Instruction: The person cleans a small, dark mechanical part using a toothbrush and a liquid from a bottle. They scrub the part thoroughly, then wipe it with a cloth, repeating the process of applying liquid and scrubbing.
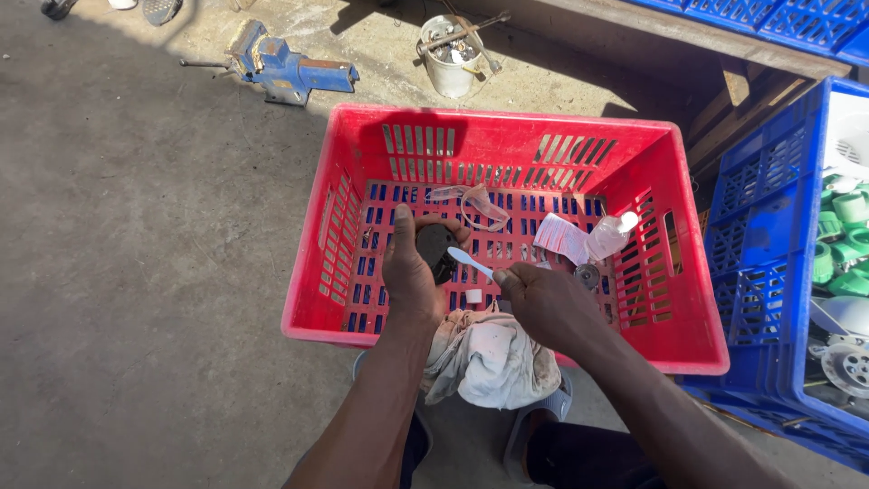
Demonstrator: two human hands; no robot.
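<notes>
Over the near half of a red plastic crate, the left hand holds a small dark rounded part, its grip clamped on it with the thumb pointing up on the left and the fingers curled over the far side. Just to the right, the right hand pinches a thin white stick-like tool between thumb and fingers, closed tight on it; the tool's pale tip points left and touches or nearly touches the dark part, though which one I cannot tell. Below both hands a crumpled, stained whitish cloth hangs over the crate's near rim. Inside the crate, on its slotted bottom, lie a small white cap-like piece near the hands, a loop of clear pinkish tubing farther back, a folded white paper packet to the right, a small clear plastic bottle with a white cap beside it, and a small round metal piece just near of the bottle. The crate stands on a grey concrete floor. Beyond it, on the floor, sit a blue bench vise at far left and a white bucket with metal tools in it. At the right, a blue crate holds green and white plastic parts.
</notes>
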